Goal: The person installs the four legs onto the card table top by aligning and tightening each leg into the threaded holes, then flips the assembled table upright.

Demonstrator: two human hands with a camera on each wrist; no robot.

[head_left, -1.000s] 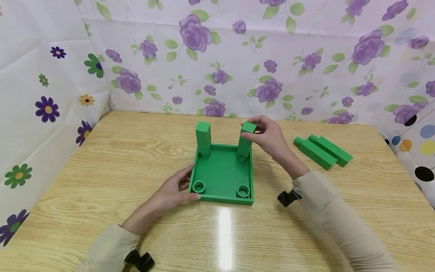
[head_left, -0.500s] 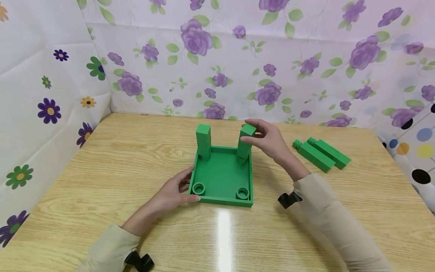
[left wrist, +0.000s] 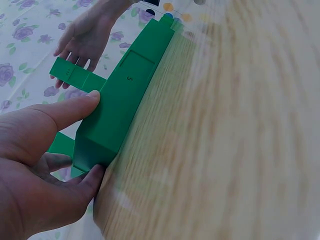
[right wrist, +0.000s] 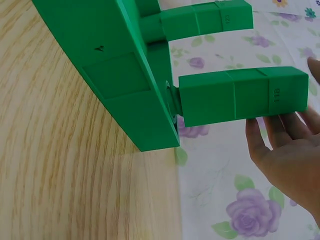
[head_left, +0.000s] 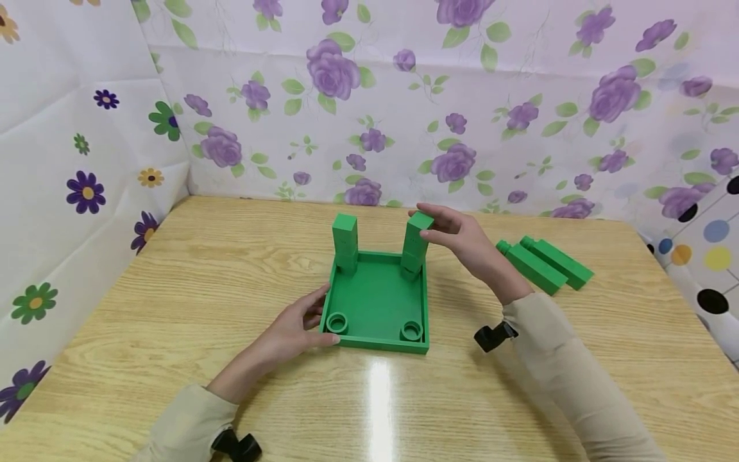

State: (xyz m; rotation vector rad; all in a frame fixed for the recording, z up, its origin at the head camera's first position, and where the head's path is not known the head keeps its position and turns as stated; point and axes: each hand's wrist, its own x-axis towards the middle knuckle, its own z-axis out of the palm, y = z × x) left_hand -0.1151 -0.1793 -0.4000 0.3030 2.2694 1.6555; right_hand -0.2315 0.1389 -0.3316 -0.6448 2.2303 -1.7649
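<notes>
A shallow green square tray (head_left: pixel 375 345) lies on the table, with round sockets in its two near corners. Square green posts stand at the far corners: a left post (head_left: pixel 346 240) and a right post (head_left: pixel 416 240). My left hand (head_left: pixel 294 327) grips the tray's near left corner, thumb on the front wall and fingers along the left side. At the right post's top, my right hand (head_left: pixel 470 244) has loose fingers against it. In the right wrist view the thumb is apart from that post (right wrist: pixel 240 95), and a narrow neck shows between post and tray (right wrist: pixel 100 65).
Two more green posts, a nearer post (head_left: pixel 534 269) and a farther post (head_left: pixel 562 262), lie side by side on the wooden table (head_left: pixel 231 256) to the right. Their far ends are narrow and round. A flowered cloth (head_left: pixel 260 128) hangs behind the table's back edge.
The right post, tilted a second ago, now stands straighter and sits lower in its corner. My right thumb has moved off its front face toward the right. The left hand keeps its grip.
</notes>
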